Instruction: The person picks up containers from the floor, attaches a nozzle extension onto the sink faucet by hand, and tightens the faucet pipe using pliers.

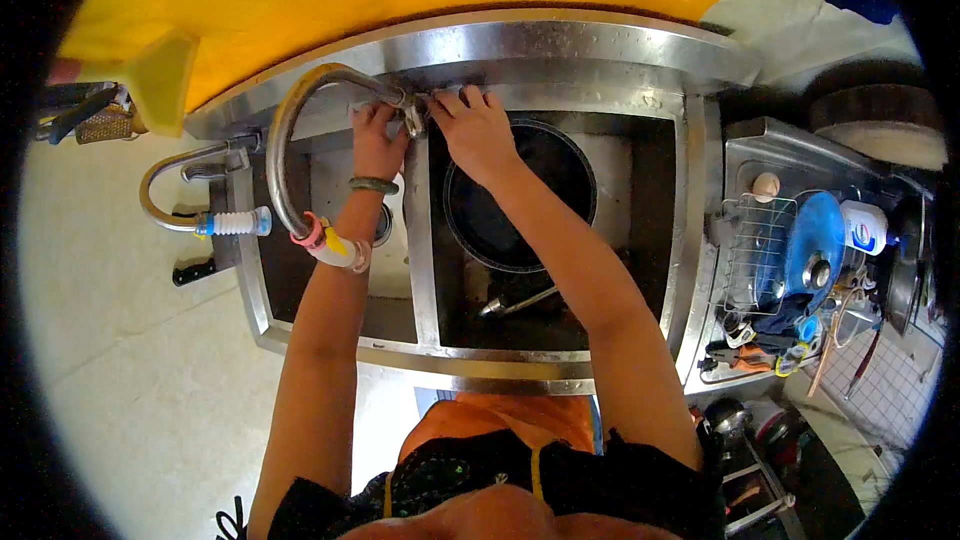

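Observation:
A curved metal faucet rises between the two basins, its flexible spout tip hanging over my left forearm. My left hand is left of the faucet base, its fingers apart at the sink's back ledge. On the other side, my right hand rests with spread fingers on the ledge, thumb side close to the base. What lies under the fingertips is hard to see. Below my right forearm, a round black pan sits in the right basin. A metal rod-like piece lies near it.
Left of the sink are a second faucet and a black-handled knife. A drain rack on the right holds a wire basket, a blue lid, a white container and pliers. The left basin has a drain.

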`<state>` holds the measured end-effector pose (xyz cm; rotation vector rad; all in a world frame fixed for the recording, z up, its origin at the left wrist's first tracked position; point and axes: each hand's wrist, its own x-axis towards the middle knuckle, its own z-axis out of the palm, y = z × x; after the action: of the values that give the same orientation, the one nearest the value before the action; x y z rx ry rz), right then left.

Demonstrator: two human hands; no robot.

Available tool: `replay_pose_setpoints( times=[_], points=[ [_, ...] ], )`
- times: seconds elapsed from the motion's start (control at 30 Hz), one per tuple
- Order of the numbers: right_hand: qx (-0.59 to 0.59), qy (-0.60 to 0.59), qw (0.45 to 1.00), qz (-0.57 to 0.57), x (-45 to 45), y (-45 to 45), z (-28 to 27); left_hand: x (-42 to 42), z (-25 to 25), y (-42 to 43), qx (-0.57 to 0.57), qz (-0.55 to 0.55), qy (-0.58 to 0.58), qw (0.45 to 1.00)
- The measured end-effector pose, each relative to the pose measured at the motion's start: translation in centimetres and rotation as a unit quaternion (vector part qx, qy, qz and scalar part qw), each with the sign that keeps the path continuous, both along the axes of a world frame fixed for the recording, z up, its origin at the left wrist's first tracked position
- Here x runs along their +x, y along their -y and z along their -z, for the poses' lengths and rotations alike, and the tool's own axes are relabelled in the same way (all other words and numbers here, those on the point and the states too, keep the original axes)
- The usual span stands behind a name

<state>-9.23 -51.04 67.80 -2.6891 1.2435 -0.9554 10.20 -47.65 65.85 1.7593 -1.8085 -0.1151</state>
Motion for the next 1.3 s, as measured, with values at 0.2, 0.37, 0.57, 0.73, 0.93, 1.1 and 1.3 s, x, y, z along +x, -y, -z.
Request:
replay_pose_setpoints(
  times=[0.2,0.37,0.57,0.73,0.93,1.1,1.3],
  points=[
    [0.013,-0.046,0.999,0.02,0.7,-0.1,-0.2,0.2,-0.1,0.4,-0.012,0.003,0.033,0.999],
    [0.063,-0.044,0.997,0.014,0.6,-0.5,-0.3,0.0,-0.6,-0.2,0.003,0.005,0.053,0.999],
    [0.233,0.126,0.964,0.007,-5.2,-5.8,0.6,-0.6,-0.1,-3.6,0.046,0.05,-0.007,0.998],
    [0.299,-0.069,0.939,0.154,-9.4,-7.3,6.4,-3.4,-2.4,-7.7,0.073,0.053,0.067,0.994],
    [0.588,-0.134,0.796,0.046,-8.6,-6.6,11.0,-8.1,-3.9,-11.8,0.093,0.15,0.146,0.973],
    [0.492,-0.174,0.853,0.015,-8.7,-6.0,3.5,-11.4,-3.3,-13.8,0.187,0.212,0.163,0.945],
    [0.429,-0.18,0.884,0.046,-9.6,-6.1,1.8,-10.6,-4.3,-12.9,0.14,0.052,0.178,0.973]
  ],
)
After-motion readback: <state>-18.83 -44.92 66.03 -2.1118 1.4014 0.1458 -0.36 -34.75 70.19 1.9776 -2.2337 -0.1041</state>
